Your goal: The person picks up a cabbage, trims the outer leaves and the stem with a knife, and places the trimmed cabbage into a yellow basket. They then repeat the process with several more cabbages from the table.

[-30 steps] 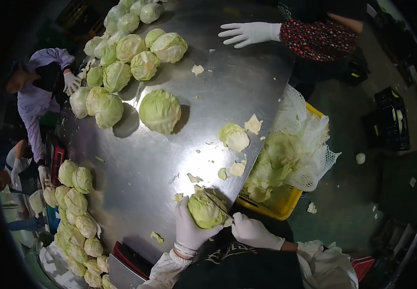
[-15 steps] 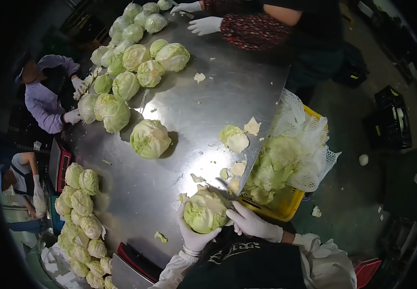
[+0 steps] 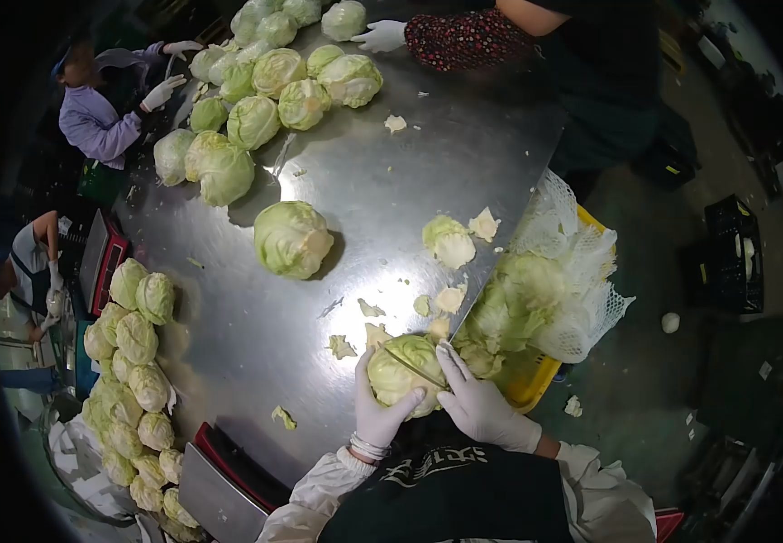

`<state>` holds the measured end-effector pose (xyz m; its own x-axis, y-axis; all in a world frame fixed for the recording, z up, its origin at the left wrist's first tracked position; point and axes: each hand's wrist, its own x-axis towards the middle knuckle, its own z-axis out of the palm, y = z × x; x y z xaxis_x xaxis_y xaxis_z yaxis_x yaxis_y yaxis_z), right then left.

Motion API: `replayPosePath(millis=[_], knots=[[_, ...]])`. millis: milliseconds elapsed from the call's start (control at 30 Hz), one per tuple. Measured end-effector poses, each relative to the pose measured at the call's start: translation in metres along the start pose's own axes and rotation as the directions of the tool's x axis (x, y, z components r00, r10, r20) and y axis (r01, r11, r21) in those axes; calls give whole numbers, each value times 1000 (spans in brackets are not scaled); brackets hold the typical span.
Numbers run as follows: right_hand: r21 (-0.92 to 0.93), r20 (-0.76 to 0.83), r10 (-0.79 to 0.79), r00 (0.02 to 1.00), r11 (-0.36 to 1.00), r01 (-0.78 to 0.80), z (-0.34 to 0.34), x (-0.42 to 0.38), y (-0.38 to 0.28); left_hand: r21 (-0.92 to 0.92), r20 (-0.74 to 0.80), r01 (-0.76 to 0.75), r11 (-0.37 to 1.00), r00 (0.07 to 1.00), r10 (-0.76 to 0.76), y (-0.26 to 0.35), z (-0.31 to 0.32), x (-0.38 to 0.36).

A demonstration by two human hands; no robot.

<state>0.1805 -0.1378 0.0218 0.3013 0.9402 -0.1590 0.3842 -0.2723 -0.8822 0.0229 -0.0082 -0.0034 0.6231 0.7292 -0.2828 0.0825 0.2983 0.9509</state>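
A green cabbage point(image 3: 401, 378) is at the table's near edge, cupped by my left hand point(image 3: 381, 409) with its thumb across the near side. On the cabbage's other side, my right hand point(image 3: 486, 412) grips a knife point(image 3: 414, 366). The thin blade, seen nearly edge-on, lies across the top of the cabbage, and the handle is hidden in my glove. Both hands wear white gloves. Trimmed leaf pieces point(image 3: 440, 327) lie just beyond the cabbage. Another whole cabbage point(image 3: 292, 240) stands farther up the metal table point(image 3: 364, 208).
To the right, a yellow crate point(image 3: 536, 385) holds leaves and white netting point(image 3: 559, 235). Several cabbages point(image 3: 254, 122) crowd the far left, others point(image 3: 138, 339) the near left beside a scale point(image 3: 229, 489). Co-workers stand at the left; another's gloved hand point(image 3: 382, 36) touches a wrapped cabbage.
The cabbage in my hands has turned, and the blade now lies across its top. My view has shifted. At the far side, a co-worker's hand has come to a wrapped cabbage.
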Motion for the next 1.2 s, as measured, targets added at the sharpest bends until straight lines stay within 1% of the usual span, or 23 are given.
replayPosePath(millis=[33,100,133,200,267,367,433,500,533,567,600,667,733,767,833,867,933,967,1033,1067,1100,1167,1200], knots=[[-3,-2,5,1000,1000,-5,5,-3,3,-11,-16,3,1000,1000,-3,-1,2,-2],[-104,-101,-25,995,994,15,18,-5,9,-24,-23,11,1000,1000,-12,-2,6,-3],[-137,-41,80,996,987,-85,9,-3,-6,9,-42,-8,1000,999,8,-2,9,-4],[-174,-86,74,994,981,-88,7,-2,-9,46,-56,-24,999,998,27,-5,12,-6],[-213,-134,63,989,973,-91,8,1,-11,151,-87,-76,986,992,90,-10,13,-7],[-294,-162,91,982,946,-137,10,5,-14,84,-129,-34,996,991,45,-8,15,-8],[-346,-275,-71,959,938,-29,11,11,-11,59,-136,-36,998,990,44,-9,17,-8],[-294,-374,50,926,941,-169,4,22,4,29,-137,-42,999,990,45,-12,20,-11],[-257,-432,90,898,942,-218,-2,31,18,141,-76,-153,978,983,165,-14,21,-16],[-263,-473,40,880,947,-184,-6,37,33,245,-3,-268,932,961,277,-15,22,-18],[-223,-449,79,890,955,-198,-7,38,43,244,1,-271,931,960,279,-15,19,-18],[-186,-420,110,901,961,-204,-10,38,51,-46,7,-68,997,998,69,-9,7,-13],[-117,-519,93,850,977,-179,-11,39,60,-313,107,135,940,989,-107,-9,-7,-11],[-70,-530,139,837,976,-206,-14,36,71,-467,184,262,845,963,-197,-11,-11,-20],[-135,-546,208,812,934,-330,-34,24,96,-713,322,366,598,929,-184,-11,-9,-35],[-139,-539,207,817,934,-328,-50,10,113,-717,315,361,596,931,-185,-14,-12,-40],[-160,-636,426,644,743,-650,-83,-1,116,-831,304,385,400,919,-253,-17,-16,-45],[-162,-634,421,649,748,-643,-82,-3,105,-833,298,378,403,922,-248,-17,-15,-43],[-253,-660,262,704,805,-537,-66,-12,77,-678,87,198,708,978,-190,-16,-7,-34],[-172,-558,218,800,913,-369,-53,-13,60,-571,20,121,812,991,-134,-7,0,-29],[-64,-460,146,876,978,-197,-38,-10,41,-569,27,126,813,991,-134,-12,3,-28],[268,-139,278,951,935,-234,-24,-3,-14,-310,-141,-52,949,990,9,-24,6,-28],[201,-200,199,959,967,-159,-10,0,-17,-242,-150,-108,964,986,73,-19,10,-29]])
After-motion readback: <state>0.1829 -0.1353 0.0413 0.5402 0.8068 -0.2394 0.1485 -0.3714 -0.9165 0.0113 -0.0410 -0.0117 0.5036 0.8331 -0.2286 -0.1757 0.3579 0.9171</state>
